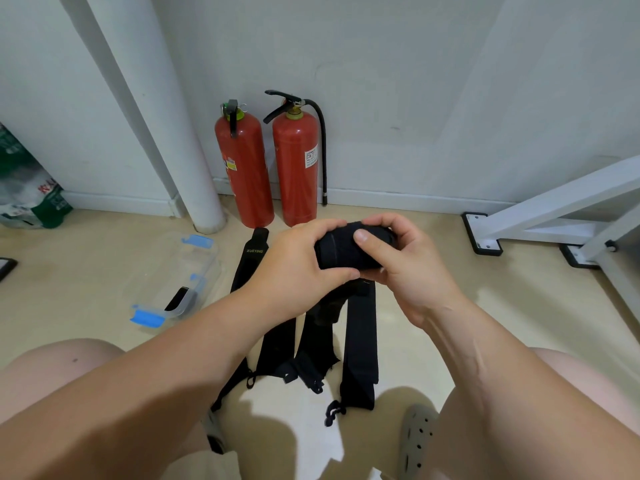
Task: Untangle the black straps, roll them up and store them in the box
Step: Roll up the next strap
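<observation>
Over beige floor (450,306), white wall (415,81) and two red extinguishers (244,168) behind. Raised together, left hand (294,268) and right hand (408,271), each grip curled round the rolled strap (341,252), its long axis running left to right. Loose straps (360,341) lie below, lengthwise toward the wall; clear box (180,271) at their left.

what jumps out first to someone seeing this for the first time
Dead centre, the left hand and right hand grip a rolled black strap. Behind them two red fire extinguishers stand against the white wall. More black straps lie on the floor below, and a clear box with blue clips sits to their left.
</observation>
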